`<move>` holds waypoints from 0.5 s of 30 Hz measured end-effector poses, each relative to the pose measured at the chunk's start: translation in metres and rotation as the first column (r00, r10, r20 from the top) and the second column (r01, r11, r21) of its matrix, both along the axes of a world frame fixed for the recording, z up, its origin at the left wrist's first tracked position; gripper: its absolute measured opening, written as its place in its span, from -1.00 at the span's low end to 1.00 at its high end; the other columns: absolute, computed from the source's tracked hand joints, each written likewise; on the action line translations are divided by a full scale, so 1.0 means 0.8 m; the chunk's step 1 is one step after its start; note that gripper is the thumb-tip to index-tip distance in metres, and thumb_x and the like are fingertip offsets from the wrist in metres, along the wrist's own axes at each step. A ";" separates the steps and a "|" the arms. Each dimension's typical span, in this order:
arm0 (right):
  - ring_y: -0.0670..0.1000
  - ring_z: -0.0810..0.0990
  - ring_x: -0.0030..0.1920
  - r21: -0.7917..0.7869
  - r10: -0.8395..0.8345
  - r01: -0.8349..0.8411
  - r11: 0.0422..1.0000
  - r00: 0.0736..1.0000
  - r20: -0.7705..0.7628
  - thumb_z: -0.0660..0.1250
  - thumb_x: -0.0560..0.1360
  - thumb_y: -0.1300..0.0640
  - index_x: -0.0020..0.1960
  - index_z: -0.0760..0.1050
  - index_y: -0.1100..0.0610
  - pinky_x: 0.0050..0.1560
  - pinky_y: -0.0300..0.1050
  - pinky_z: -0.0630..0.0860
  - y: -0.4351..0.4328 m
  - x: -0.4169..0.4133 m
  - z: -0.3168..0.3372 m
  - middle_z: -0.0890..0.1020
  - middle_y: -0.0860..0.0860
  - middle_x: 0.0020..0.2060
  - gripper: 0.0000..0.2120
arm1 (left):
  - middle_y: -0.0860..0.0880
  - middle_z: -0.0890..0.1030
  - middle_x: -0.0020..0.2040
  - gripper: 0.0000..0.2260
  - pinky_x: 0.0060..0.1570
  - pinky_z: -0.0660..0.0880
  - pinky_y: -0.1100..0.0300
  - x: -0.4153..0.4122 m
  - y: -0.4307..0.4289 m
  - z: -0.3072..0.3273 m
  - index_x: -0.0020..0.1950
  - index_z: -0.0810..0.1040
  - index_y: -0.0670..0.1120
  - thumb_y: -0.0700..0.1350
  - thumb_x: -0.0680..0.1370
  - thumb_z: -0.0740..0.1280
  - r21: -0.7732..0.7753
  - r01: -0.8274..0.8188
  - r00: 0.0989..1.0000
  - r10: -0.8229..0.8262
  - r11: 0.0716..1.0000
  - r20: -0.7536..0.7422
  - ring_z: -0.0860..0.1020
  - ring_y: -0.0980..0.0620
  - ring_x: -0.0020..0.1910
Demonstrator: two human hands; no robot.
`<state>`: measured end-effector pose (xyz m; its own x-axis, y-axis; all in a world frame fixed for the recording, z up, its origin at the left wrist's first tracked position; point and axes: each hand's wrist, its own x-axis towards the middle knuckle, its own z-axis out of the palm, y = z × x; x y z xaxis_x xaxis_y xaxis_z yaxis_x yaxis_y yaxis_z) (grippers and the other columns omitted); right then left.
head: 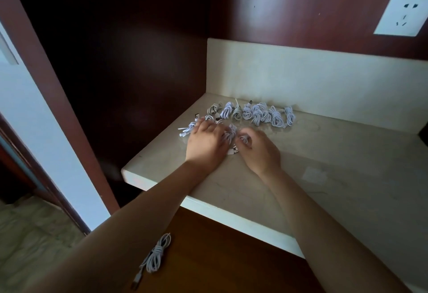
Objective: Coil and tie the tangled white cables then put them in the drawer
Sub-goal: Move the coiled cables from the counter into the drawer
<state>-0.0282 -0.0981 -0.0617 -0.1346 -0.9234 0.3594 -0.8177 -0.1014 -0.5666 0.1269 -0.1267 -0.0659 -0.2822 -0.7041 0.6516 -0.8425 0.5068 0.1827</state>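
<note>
Partly under left hand (pixel 205 144), white cables (pixel 187 129).

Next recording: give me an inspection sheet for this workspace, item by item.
Surface: pale stone counter against a dark wood wall.
Job's things: coil row at the back; loose cables front-left of it; no drawer clearly seen.
Clutter: dark object at the right edge, unidentifiable.
Hands: left hand rests on the loose cables; right hand pinches them.
Cables: stray coil lies below the counter's front edge.
Surroundings: socket on the wall; door frame at left.
</note>
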 end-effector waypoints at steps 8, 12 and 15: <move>-0.09 0.60 -0.23 -0.042 -0.036 0.063 0.997 0.887 0.461 0.47 0.39 0.16 -0.10 0.54 -0.01 -0.11 -0.15 0.50 0.046 0.001 0.006 0.60 -0.13 -0.28 -0.84 | 0.09 0.64 -0.10 -0.92 -0.24 0.52 0.20 0.014 0.046 0.005 -0.06 0.67 0.07 -0.01 0.52 0.38 0.031 0.217 0.954 -0.206 0.976 -0.220 0.60 0.09 -0.15; -0.04 0.65 -0.22 -0.064 0.044 -0.004 0.998 0.767 0.640 0.47 0.37 0.25 -0.18 0.51 -0.03 -0.19 -0.04 0.59 0.098 0.015 0.005 0.66 -0.05 -0.24 -0.78 | 0.15 0.62 -0.10 -0.95 -0.20 0.56 0.13 0.045 0.099 0.008 -0.05 0.67 0.06 -0.03 0.53 0.42 0.036 0.316 0.883 -0.280 0.948 -0.376 0.58 0.20 -0.16; -0.11 0.62 -0.31 -0.018 0.051 -0.054 0.998 0.718 0.695 0.47 0.41 0.28 -0.15 0.49 0.06 -0.40 -0.11 0.57 0.145 0.036 0.008 0.64 -0.04 -0.24 -0.80 | 0.14 0.60 -0.09 -0.95 -0.18 0.55 0.12 0.077 0.149 0.011 -0.03 0.67 0.03 -0.07 0.52 0.44 0.031 0.390 0.858 -0.350 0.920 -0.376 0.59 0.17 -0.13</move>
